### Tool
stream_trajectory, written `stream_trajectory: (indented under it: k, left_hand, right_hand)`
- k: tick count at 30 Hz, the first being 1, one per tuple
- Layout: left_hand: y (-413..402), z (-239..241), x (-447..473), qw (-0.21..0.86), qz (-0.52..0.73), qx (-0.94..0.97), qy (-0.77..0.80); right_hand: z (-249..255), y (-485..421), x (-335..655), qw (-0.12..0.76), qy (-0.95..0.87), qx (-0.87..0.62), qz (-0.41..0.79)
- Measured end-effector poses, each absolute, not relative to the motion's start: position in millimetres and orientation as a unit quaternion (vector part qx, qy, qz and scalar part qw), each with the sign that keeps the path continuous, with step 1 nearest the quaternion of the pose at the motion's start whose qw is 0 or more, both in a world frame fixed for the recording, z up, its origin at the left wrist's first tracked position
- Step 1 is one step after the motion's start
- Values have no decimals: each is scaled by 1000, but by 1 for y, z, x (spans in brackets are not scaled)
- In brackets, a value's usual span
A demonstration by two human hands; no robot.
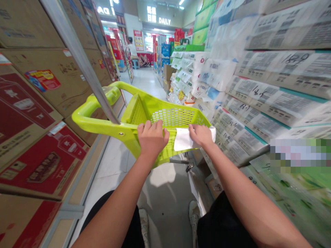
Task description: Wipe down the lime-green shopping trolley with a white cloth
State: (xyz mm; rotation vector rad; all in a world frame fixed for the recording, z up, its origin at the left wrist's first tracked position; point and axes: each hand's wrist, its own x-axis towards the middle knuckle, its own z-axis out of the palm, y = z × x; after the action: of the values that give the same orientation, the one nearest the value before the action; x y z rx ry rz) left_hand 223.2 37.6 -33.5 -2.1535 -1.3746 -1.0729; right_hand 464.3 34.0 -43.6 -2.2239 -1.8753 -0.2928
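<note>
A lime-green plastic shopping cart (170, 111) with perforated basket walls stands in front of me. My left hand (153, 137) is closed over its near rim, fingers curled to the far side. A white sheet (183, 139), cloth or paper, drapes over the same rim to the right. My right hand (201, 134) grips the rim through this sheet, with the sheet's ends showing on both sides. The fingertips of that hand are partly hidden. A grey metal pole (82, 65) slants down from the upper left to the cart's left side, where its lower end meets the green frame.
Cardboard cartons (49, 79) are stacked on a low shelf along the left. White tissue packs (281, 69) with handwritten prices pile up close on the right. Tiled floor (146, 77) runs ahead between displays toward a blue stool (135, 63). My shoes (194, 213) are below.
</note>
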Motion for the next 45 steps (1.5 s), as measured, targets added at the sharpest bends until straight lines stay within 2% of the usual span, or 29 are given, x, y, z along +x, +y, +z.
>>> stream_trajectory:
  k: [5, 12, 15, 22, 25, 31, 35, 39, 42, 45]
  left_hand:
    - [42, -33, 223, 192, -375, -763, -489]
    - [41, -34, 230, 185, -384, -753, -501]
    - [39, -34, 226, 196, -383, -757, -492]
    - [40, -34, 218, 185, -375, -766, -488]
    - [39, -33, 223, 172, -381, -764, -491]
    - [33, -31, 227, 173, -378, -775, -476]
    - [32, -32, 224, 179, -372, -780, -471]
    - [35, -33, 221, 194, -370, -773, -478]
    - [37, -35, 221, 205, -368, -774, -472]
    - [39, -36, 221, 194, -375, -782, -458]
  right_hand:
    - [-50, 36, 496, 115, -593, -790, -106]
    - [-42, 23, 396, 201, -755, -610, -133]
    - [-38, 22, 391, 190, -782, -582, -116]
    - [-43, 30, 469, 95, -674, -722, -125]
    - [-47, 29, 457, 109, -658, -735, -125]
    - [-42, 20, 388, 201, -753, -611, -139]
    - [-39, 20, 407, 159, -752, -628, -121]
    - [-44, 29, 469, 111, -640, -753, -102]
    - [-49, 32, 495, 109, -580, -801, -99]
    - [-49, 28, 477, 126, -625, -763, -109]
